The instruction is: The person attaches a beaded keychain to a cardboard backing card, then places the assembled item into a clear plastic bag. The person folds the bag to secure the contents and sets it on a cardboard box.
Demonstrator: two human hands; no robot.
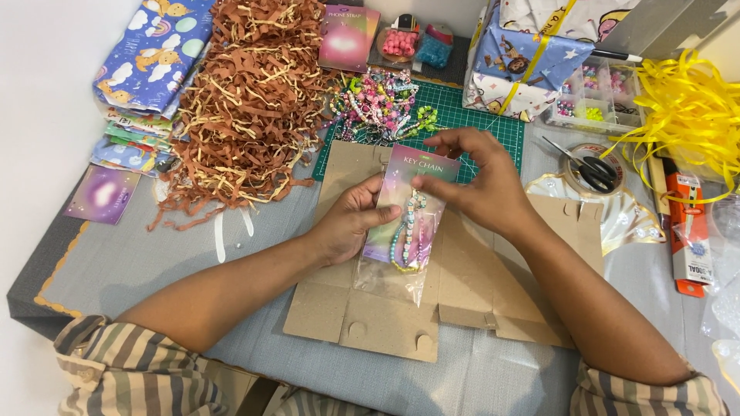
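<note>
Currently left hand (351,223) grips the left edge of a clear packet (407,231) holding a pastel backing card and beaded keychain (407,231). Right hand (482,185) pinches the packet's top right. Packet sits mid-scene over flat cardboard (462,293), green cutting mat (478,123) beyond it, brown paper shreds (247,100) far left.

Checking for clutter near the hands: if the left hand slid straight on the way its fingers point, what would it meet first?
The left hand points right, across the clear bag with the beaded chain card it grips. Just past that, it would likely meet the right hand pinching the card's top, though depth is unclear.
</note>
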